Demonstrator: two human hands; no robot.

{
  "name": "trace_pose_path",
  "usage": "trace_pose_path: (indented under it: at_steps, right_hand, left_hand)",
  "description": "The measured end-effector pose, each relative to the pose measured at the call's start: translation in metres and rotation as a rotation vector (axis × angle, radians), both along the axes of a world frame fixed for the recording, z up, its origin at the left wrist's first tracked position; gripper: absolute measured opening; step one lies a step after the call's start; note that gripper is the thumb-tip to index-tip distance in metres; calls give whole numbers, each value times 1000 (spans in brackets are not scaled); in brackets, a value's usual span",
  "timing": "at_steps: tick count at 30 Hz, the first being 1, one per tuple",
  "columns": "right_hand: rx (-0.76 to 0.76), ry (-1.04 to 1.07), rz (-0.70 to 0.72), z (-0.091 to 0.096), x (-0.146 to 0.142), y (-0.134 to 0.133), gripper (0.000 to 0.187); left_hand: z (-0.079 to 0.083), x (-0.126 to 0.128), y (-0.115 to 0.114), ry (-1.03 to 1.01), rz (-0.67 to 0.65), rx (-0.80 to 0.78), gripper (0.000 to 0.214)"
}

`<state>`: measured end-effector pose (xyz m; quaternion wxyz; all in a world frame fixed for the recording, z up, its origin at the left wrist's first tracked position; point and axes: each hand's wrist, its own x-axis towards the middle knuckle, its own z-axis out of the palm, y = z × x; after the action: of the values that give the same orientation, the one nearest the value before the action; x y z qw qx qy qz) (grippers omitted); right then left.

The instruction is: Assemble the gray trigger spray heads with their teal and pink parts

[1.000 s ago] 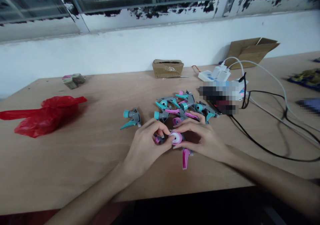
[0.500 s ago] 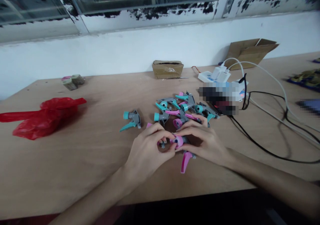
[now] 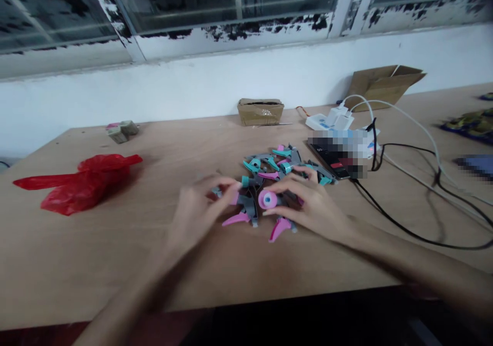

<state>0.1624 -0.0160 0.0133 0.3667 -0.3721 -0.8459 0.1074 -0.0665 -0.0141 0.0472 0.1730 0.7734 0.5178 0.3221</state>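
Note:
My right hand (image 3: pixel 308 199) grips a pink-and-grey trigger spray head (image 3: pixel 267 199), its round pink collar facing me and its pink lever (image 3: pixel 280 229) hanging below. To the left, my left hand (image 3: pixel 202 205) is smeared by motion. Its thumb and forefinger come together in a pinch beside the pink collar of another spray head (image 3: pixel 248 207); whether anything is between them is hidden. That spray head's pink lever points left. Behind both hands lies a loose heap of teal and pink spray heads (image 3: pixel 262 161). A teal one is partly covered by my left hand.
A knotted red plastic bag (image 3: pixel 88 181) lies at left. Small blocks (image 3: pixel 122 131) and a brown cardboard box (image 3: pixel 261 112) stand near the wall. To the right are a phone (image 3: pixel 331 158), a power strip (image 3: pixel 318 122), trailing cables (image 3: pixel 400 228) and an open carton (image 3: pixel 379 87).
My left hand has left the pink collar and moved left, uncovering a second pink-and-grey spray head. My right hand keeps its spray head, now slightly higher, its pink collar turned toward me.

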Motion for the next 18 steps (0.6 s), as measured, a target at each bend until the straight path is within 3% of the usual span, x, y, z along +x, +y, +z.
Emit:
trace_pose_path:
  at_steps: [3,6,9,13,18]
  right_hand:
    - [-6,-7,-7,20,-15,25,25]
    - [-6,-66,3,33,-43,65,29]
    - [-11,-180,43,35,-77,106,29]
    - [-42,-277,134,22,-110,136,18]
    - [-84,-334,207,4,-120,140,22]
  left_hand:
    - [-2,-41,27,70,109,18,28]
    - [-18,-69,55,57,-13,-110,51]
    - [-33,-80,68,105,-70,-163,44]
    - [-33,-88,54,168,-37,-182,35]
    - [-4,-96,13,186,123,-130,34]
